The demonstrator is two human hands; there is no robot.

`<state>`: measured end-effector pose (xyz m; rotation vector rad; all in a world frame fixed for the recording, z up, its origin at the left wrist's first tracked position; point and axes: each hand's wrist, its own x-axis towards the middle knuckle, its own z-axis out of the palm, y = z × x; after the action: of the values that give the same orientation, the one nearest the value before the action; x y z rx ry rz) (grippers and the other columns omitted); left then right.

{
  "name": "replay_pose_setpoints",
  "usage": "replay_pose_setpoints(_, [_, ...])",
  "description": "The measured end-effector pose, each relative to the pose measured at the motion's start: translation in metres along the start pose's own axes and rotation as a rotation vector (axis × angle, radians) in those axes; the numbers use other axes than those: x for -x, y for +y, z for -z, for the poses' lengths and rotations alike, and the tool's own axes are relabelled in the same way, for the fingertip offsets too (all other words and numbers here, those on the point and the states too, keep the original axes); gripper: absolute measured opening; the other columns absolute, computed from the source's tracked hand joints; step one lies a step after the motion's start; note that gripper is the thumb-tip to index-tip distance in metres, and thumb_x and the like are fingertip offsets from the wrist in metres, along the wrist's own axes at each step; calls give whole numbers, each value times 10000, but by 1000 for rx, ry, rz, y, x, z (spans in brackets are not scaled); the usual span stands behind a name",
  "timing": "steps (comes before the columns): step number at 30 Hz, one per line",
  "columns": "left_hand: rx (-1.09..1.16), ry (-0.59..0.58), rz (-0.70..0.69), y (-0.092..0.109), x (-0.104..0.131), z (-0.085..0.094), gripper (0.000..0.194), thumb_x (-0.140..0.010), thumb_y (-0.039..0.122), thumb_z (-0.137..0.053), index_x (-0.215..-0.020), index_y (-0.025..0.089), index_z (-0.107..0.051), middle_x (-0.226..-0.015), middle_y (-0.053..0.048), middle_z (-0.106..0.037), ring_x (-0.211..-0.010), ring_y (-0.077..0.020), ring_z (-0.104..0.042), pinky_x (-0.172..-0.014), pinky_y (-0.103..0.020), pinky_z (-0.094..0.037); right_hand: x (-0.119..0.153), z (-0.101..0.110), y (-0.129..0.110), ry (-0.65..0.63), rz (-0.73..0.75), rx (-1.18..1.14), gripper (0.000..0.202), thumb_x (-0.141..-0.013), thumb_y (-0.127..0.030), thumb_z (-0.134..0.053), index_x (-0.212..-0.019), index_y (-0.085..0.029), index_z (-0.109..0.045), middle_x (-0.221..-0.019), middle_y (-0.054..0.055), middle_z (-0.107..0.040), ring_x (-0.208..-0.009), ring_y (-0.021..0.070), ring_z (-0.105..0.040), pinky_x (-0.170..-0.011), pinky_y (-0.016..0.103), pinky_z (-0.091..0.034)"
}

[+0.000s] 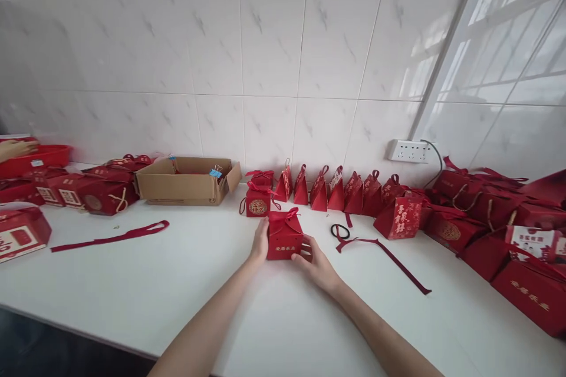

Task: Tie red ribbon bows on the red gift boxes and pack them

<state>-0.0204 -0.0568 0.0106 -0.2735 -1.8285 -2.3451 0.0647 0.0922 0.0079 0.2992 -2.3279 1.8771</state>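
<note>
Your left hand (260, 240) and right hand (319, 264) are clamped on opposite sides of the box (285, 240), which stands upright on the table (132, 288), well in from the near edge (79, 332). From the box, white tabletop stretches leftward to a ribbon (110, 240) and toward you between your forearms (219, 315). Just behind the box stand two packs (257, 195), and to its right lie a black loop (340, 238) and a strip (400, 263).

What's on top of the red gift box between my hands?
A red ribbon sits on top of the red gift box, which your left hand and right hand hold at its sides. The box is closed, so whatever is inside can't be seen.
</note>
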Motion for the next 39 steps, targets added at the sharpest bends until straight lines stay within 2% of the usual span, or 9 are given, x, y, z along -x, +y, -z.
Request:
replay_pose_setpoints(6, [20, -180, -34, 8, 23, -30, 349, -830, 463, -469, -1025, 180, -528, -1025, -55, -640, -973, -207, -588, -869, -317, -445, 8, 16, 2, 197, 82, -63, 344, -870, -427, -478, -1165, -255, -438, -1197, 91, -559, -1084, 237, -562, -910, 420, -471])
replay_pose_setpoints(10, [-40, -155, -183, 3, 27, -52, 411, -883, 455, -376, -1200, 203, -446, -1272, -80, -521, -1209, -220, -459, -1013, -342, -351, 11, 24, 5, 331, 150, -52, 298, -861, -369, -498, -1119, -242, -420, -1146, 89, -577, -1046, 220, -575, -867, 389, -480])
replay_pose_setpoints(13, [-141, -197, -194, -7, 25, -50, 508, -869, 485, -388, -1290, 200, -392, -1382, -95, -426, -1306, -242, -353, -1076, -370, -276, 17, 24, 9, 293, 94, -69, 234, -824, -311, -533, -1025, -233, -441, -1126, 77, -590, -1025, 210, -580, -846, 364, -483])
replay_pose_setpoints(16, [-195, -337, -176, -11, 23, -40, 538, -865, 496, -374, -1308, 191, -368, -1339, -113, -471, -1241, -254, -435, -1039, -385, -327, 23, 26, 9, 253, 62, -121, 238, -794, -285, -552, -1003, -246, -445, -1187, 62, -564, -1086, 200, -543, -875, 356, -469])
replay_pose_setpoints(23, [-338, -461, -458, -8, 21, -34, 507, -789, 475, -473, -1184, 160, -438, -1373, -174, -403, -1291, -320, -366, -1012, -459, -354, 20, 64, 10, 134, 75, -301, 209, -781, -289, -476, -970, -232, -544, -1100, 64, -609, -1036, 238, -567, -814, 389, -480])
replay_pose_setpoints(25, [-351, -489, -441, -9, 19, -34, 495, -785, 467, -471, -1175, 164, -451, -1352, -166, -436, -1288, -319, -374, -1024, -464, -345, 19, 73, 9, 201, 82, -266, 219, -832, -370, -438, -894, -215, -581, -1032, 65, -617, -984, 227, -579, -842, 399, -470])
replay_pose_setpoints(28, [-334, -541, -407, -7, 17, -33, 493, -770, 458, -486, -1170, 171, -468, -1312, -147, -489, -1305, -319, -351, -1040, -463, -336, 18, 75, 2, 327, 101, -130, 295, -858, -462, -463, -1008, -232, -569, -1031, 61, -583, -926, 202, -569, -821, 383, -479])
replay_pose_setpoints(33, [-240, -658, -369, 1, 20, -36, 430, -773, 382, -511, -1145, 167, -508, -1306, -126, -508, -1326, -302, -321, -1052, -441, -328, 19, 66, -10, 375, 127, -34, 300, -794, -424, -604, -1024, -239, -551, -813, 6, -548, -776, 164, -549, -694, 310, -479])
replay_pose_setpoints(39, [-138, -431, 53, 6, 21, -47, 419, -792, 425, -501, -1115, 159, -533, -1124, -96, -621, -1036, -251, -580, -883, -362, -451, 19, 66, -22, 396, 81, -198, 298, -730, -449, -654, -753, -211, -476, -647, -31, -559, -546, 123, -522, -558, 287, -455])
